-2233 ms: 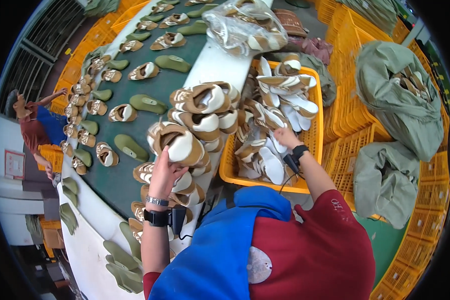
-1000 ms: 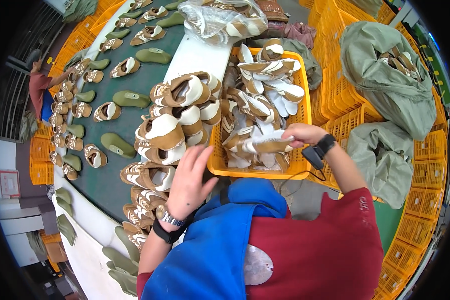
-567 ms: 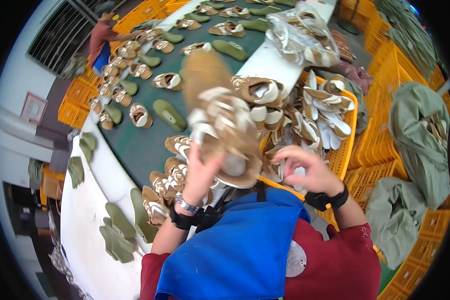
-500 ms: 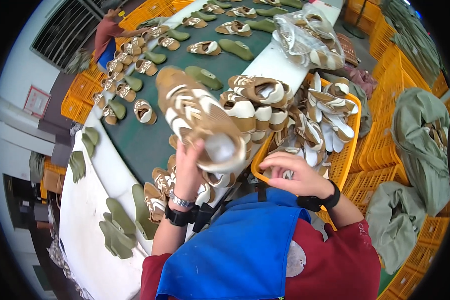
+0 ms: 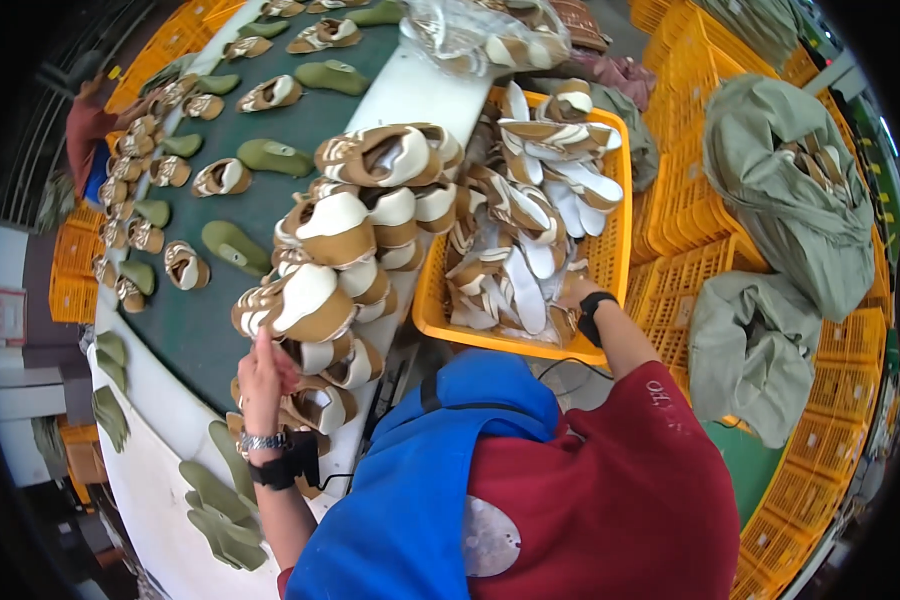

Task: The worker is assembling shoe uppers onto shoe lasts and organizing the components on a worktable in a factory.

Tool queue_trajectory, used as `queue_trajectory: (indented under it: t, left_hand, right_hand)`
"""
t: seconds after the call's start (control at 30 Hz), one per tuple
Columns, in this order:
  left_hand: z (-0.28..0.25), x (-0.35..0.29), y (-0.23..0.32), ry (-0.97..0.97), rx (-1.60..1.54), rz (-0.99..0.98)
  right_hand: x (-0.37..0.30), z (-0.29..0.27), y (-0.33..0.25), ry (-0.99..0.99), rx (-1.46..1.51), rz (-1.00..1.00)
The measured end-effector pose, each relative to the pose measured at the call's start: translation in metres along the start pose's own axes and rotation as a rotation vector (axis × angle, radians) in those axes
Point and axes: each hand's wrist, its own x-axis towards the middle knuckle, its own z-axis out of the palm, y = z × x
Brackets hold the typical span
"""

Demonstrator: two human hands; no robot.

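My left hand is beside the heap of brown-and-white sneakers at the conveyor's near edge. Its fingers are apart, and one points up at the heel of the nearest sneaker, perhaps touching it. No shoe is held in that hand. My right hand reaches down into the near right part of a yellow basket, its fingers hidden among the shoes. Inside that basket lie several more brown-and-white sneakers and white insole-shaped pieces.
Olive-green shoe lasts and sneakers are spread over the green conveyor. More lasts lie on the white table at left. A plastic bag of shoes sits beyond. Stacked yellow crates and green cloths fill the right. A person works far left.
The sneaker my left hand held up is no longer in it; that hand is lower, by the heap. My right hand has gone down into the basket. The view has swung right.
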Motion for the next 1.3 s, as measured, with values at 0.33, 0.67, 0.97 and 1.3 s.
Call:
queue_trajectory:
  t: [0.33, 0.67, 0.97, 1.3]
  left_hand:
    - [-0.007, -0.03, 0.034, 0.075, 0.201, 0.199]
    - [0.066, -0.055, 0.085, -0.332, 0.36, 0.87]
    - [0.106, -0.057, 0.084, -0.488, 0.401, 1.028]
    - [0.092, -0.034, 0.096, -0.458, 0.047, 0.951]
  right_hand:
    - [-0.054, 0.084, -0.001, 0.186, 0.218, 0.014]
    - [-0.141, -0.135, -0.046, 0.645, 0.54, -0.144]
    - [-0.183, -0.2, -0.118, 0.119, 1.724, -0.557]
    - [-0.208, -0.161, -0.248, 0.051, 1.205, -0.892]
